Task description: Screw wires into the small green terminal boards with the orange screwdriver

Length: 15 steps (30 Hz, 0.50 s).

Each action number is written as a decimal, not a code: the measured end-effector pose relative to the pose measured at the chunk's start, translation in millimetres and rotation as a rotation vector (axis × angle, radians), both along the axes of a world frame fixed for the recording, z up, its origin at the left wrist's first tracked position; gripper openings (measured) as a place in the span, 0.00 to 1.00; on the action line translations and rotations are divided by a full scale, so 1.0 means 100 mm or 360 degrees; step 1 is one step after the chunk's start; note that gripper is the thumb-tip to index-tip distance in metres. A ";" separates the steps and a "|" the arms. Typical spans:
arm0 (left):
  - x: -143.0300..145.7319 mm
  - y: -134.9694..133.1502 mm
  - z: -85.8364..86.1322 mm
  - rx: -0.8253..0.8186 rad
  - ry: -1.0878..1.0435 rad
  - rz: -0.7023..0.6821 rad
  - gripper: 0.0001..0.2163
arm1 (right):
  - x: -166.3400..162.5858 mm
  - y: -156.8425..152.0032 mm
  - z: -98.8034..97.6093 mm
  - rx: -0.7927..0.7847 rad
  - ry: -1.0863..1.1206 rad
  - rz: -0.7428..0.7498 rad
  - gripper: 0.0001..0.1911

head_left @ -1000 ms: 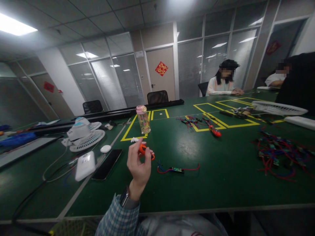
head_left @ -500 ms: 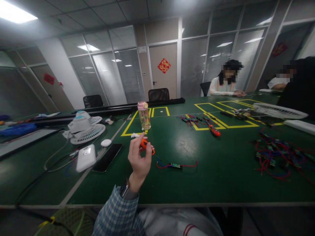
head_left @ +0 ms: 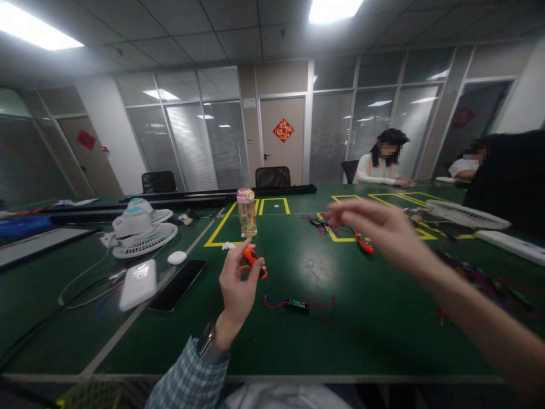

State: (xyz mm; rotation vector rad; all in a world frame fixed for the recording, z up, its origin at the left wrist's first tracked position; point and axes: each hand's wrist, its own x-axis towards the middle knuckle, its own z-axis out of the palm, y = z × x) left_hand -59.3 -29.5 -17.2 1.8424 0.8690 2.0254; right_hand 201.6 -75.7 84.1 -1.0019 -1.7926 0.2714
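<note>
My left hand (head_left: 238,287) is raised over the green table (head_left: 361,335), its fingers pinched on a small orange tool (head_left: 254,260). A plaid sleeve and a wristwatch show at that wrist. My right hand (head_left: 377,227) reaches in from the right at mid-height, blurred by motion, fingers stretched out toward the left with nothing in them. On the table below and between the hands lies a small circuit board with red and blue wires (head_left: 296,304). A clear bottle with a pink lid (head_left: 247,213) stands beyond my left hand.
A white desk fan (head_left: 142,227), a white power bank (head_left: 137,284), a black phone (head_left: 176,286) and cables lie at the left. A red-handled screwdriver (head_left: 365,245) and tangled wires (head_left: 489,275) sit at the right. Two people sit at the far right.
My right hand has come into view from the right and swept left over the table. My left hand keeps hold of the orange tool, almost still. The camera has tipped slightly upward.
</note>
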 end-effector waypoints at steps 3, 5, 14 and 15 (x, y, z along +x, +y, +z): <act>0.07 -0.02 0.09 -0.0182 -0.0115 -0.0204 0.16 | -0.19 0.13 -0.54 -0.0425 -0.0250 0.0178 0.09; 0.11 -0.02 0.15 -0.0265 -0.0144 -0.0340 0.17 | -0.30 0.20 -0.91 -0.0688 -0.0422 0.0220 0.11; 0.22 0.32 0.37 -0.0275 0.0168 -0.0468 0.18 | -0.51 0.37 -1.26 -0.0694 -0.0730 0.0328 0.08; 0.24 0.35 0.37 -0.0288 0.0162 -0.0463 0.18 | -0.52 0.42 -1.28 -0.0687 -0.0726 0.0338 0.08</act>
